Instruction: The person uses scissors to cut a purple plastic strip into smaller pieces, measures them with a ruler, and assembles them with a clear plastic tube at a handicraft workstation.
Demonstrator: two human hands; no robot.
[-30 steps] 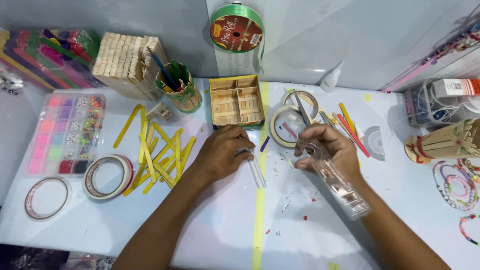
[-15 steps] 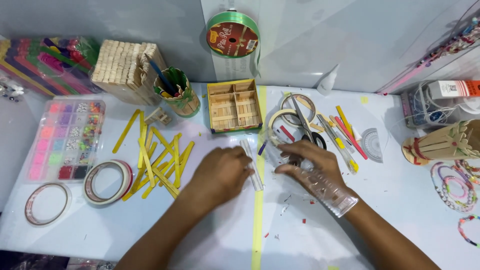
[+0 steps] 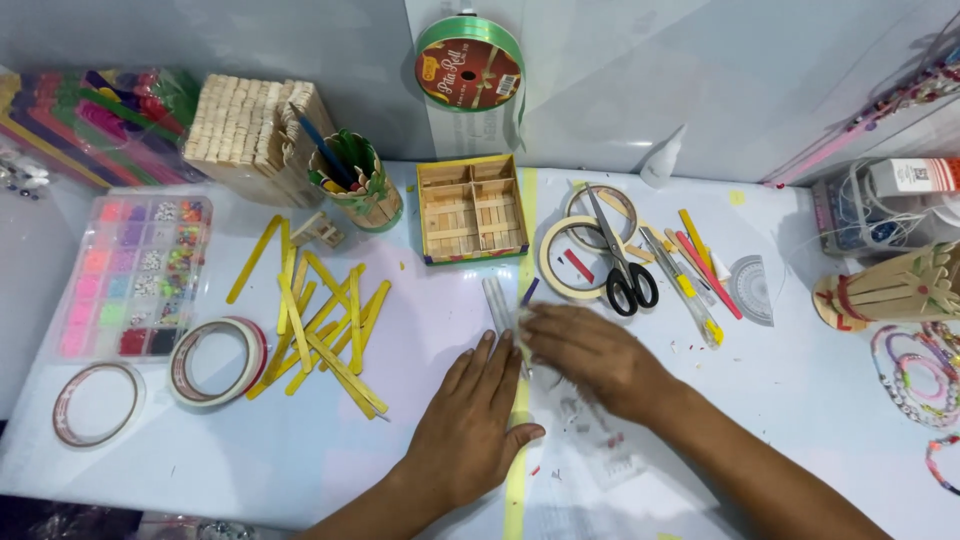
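Observation:
My left hand (image 3: 468,420) lies flat, palm down, on the white table (image 3: 300,440), with its fingertips just below a pair of clear plastic sticks (image 3: 497,303). My right hand (image 3: 592,355) rests palm down to the right of it. Its fingertips touch the near end of those sticks, and I cannot see whether they pinch anything. A crumpled clear plastic wrapper (image 3: 590,432) lies under my right wrist. A strip of yellow tape (image 3: 518,470) runs along the table between my hands.
Loose yellow craft sticks (image 3: 320,325) lie to the left, with tape rolls (image 3: 215,360) and a bead organiser (image 3: 130,270) beyond. A small stick-built tray (image 3: 472,208) sits ahead. Black-handled scissors (image 3: 626,270) rest on tape rings, with coloured sticks and a protractor (image 3: 752,290) to the right.
My right hand has come down onto the table with the clear wrapper now under it. The scissors now lie on the tape rings. My left hand has flattened beside the clear sticks.

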